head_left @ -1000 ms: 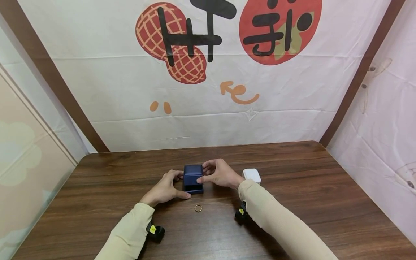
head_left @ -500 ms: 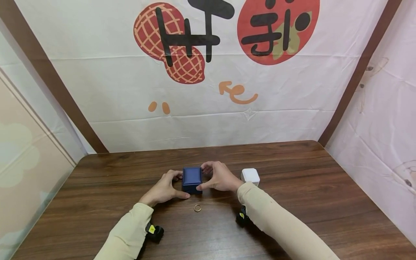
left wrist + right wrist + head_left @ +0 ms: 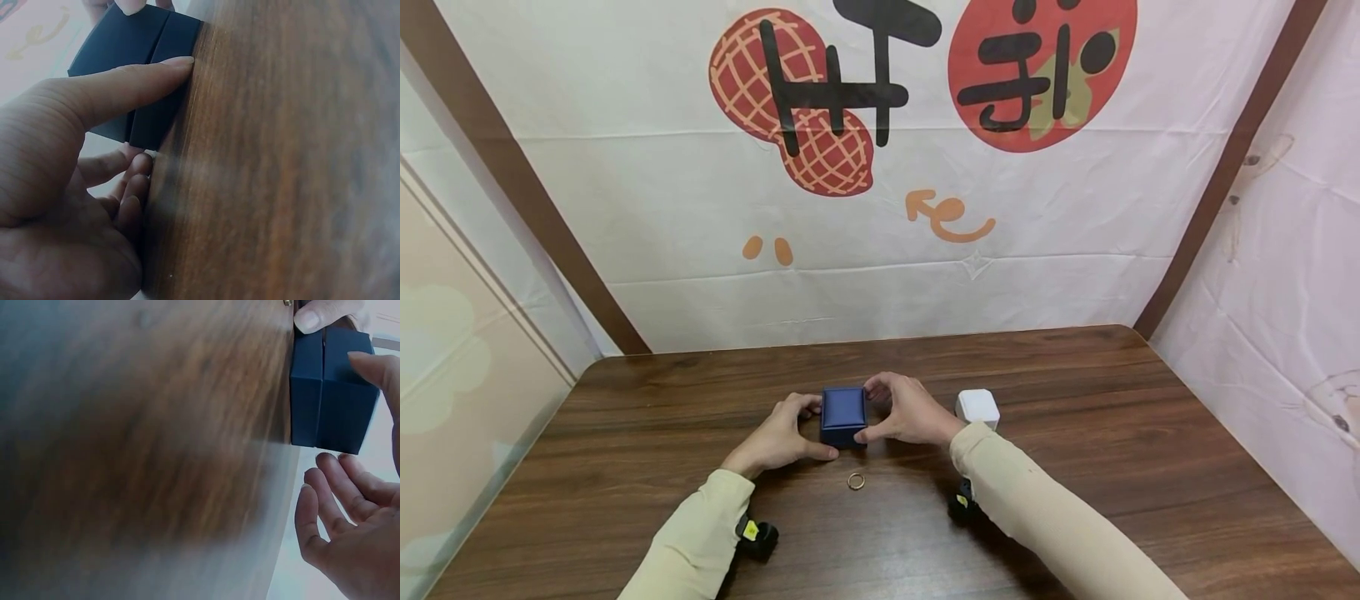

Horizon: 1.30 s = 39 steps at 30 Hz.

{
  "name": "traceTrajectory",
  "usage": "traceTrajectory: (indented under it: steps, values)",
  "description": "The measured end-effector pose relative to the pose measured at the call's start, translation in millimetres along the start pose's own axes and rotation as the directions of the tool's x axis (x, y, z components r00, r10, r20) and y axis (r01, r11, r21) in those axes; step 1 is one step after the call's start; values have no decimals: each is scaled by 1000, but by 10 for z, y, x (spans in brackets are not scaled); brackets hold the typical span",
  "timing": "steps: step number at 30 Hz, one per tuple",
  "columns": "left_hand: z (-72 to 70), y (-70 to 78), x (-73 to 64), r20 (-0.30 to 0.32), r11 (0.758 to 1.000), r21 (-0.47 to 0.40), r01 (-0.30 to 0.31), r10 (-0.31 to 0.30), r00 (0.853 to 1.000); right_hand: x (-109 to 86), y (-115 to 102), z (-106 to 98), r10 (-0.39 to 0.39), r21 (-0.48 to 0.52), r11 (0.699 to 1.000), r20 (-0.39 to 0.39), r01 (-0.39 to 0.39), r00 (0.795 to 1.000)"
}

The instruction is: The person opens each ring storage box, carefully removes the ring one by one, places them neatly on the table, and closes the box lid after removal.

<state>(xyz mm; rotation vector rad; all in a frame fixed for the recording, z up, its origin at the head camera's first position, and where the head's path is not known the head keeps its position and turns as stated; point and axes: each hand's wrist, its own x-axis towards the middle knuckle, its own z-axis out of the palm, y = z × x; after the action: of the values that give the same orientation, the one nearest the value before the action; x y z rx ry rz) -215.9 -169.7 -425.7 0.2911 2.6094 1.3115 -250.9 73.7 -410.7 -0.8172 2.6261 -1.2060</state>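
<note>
A dark blue ring box (image 3: 844, 408) sits on the wooden table with its lid down. My left hand (image 3: 778, 437) grips its base from the left, the thumb (image 3: 150, 86) across the front and the other fingers at the back. On the other side, my right hand (image 3: 913, 413) has its thumb on the front of the lid (image 3: 349, 400), with fingertips at the rear edge. A thin seam between lid and base shows in both wrist views. Just in front of the box lies a small gold ring (image 3: 856, 481).
A small white box (image 3: 977, 406) stands to the right, beside my right wrist. The dark wooden table (image 3: 700, 379) ends at a printed white curtain (image 3: 685, 300) behind. Dark wrist cameras hang below both sleeves, close over the tabletop.
The box lid, partly raised one second ago, has come down onto the base, and my right thumb moved down with it. My left hand has kept its hold; the ring has not moved.
</note>
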Motion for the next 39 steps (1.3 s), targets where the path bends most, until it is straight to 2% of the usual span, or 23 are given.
traceTrajectory:
  steps: [6,12,16,21,26,29,33,36,39]
  values:
    - [-15,21,-5,0,1000,-3,-16,16,1000,-71,23,-152,-7,10,1000,2,7,1000]
    - [-72,45,-18,18,998,3,-68,68,998,-188,59,-417,-15,9,1000,-24,15,1000]
    - [-145,85,-31,31,993,47,-108,106,994,-292,112,-606,-5,17,1000,-42,6,999]
    - [-253,184,-45,16,978,104,-181,181,983,-450,203,-810,20,14,1000,-61,-19,998]
    - [-288,364,-54,-27,960,165,-227,235,972,-617,328,-980,35,29,999,-85,-33,996]
    - [-239,511,-26,-50,944,187,-271,284,957,-706,437,-1062,43,15,999,-100,-42,994]
    - [-81,727,51,-57,921,189,-342,358,932,-811,602,-1149,41,-31,999,-110,-45,993]
    - [74,881,97,-49,909,187,-371,386,921,-870,723,-1195,42,-57,997,-102,-48,994]
    - [234,1013,142,-37,904,187,-385,398,917,-919,839,-1228,47,-78,996,-82,-54,996]
